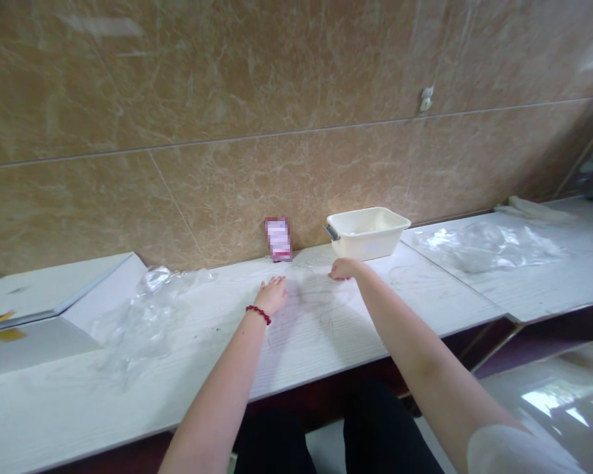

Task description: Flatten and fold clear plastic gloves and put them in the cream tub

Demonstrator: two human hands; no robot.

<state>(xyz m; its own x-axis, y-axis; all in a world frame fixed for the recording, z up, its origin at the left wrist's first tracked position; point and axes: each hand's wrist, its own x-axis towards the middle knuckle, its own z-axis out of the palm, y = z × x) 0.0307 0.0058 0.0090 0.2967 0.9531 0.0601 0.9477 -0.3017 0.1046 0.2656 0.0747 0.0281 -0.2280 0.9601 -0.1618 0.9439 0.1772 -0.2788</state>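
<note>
My left hand (275, 294), with a dark red bead bracelet (259, 314) at the wrist, lies on the white tabletop (296, 355) with its fingers stretched out. To its right my right hand (344, 268) is closed, fingers curled down near the tabletop. What it pinches, if anything, is too small or hidden to make out. Faint clear, film-like outlines show on the surface between the hands. Just behind my right hand stands a cream plastic bin (368, 243) with a grey handle clip. A phone-like thing with a blurred screen (279, 239) leans on the wall beyond my left hand.
At the left is a white box (64, 289), with crumpled clear plastic (153, 316) beside it. More clear plastic (494, 247) lies on the right-hand table, near a pale cloth (534, 209). A brown marble-look wall (227, 184) closes off the back.
</note>
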